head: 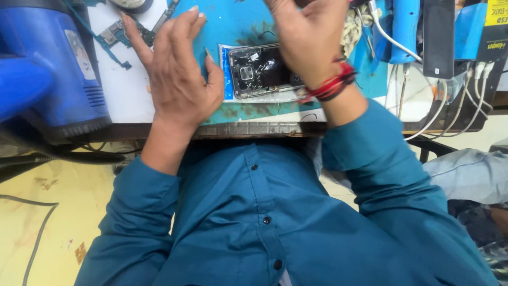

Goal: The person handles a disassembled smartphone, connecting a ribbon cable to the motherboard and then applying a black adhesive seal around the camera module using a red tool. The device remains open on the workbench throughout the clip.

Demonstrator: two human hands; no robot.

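Cluttered blue-matted workbench [132, 95] bears an opened phone [259, 71] between both hands.

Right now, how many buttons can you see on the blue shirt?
4 small dark buttons down the teal-blue shirt front, and near the collar. Folds may hide more.

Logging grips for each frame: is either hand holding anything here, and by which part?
Neither visibly. The left hand hangs open beside the opened phone; the right hand hovers over its far end, fingertips cut off.

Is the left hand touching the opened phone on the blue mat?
Cannot tell. In the head view the left hand lies beside the opened phone; its thumb nears the phone's left edge, but neither contact nor gap shows plainly.
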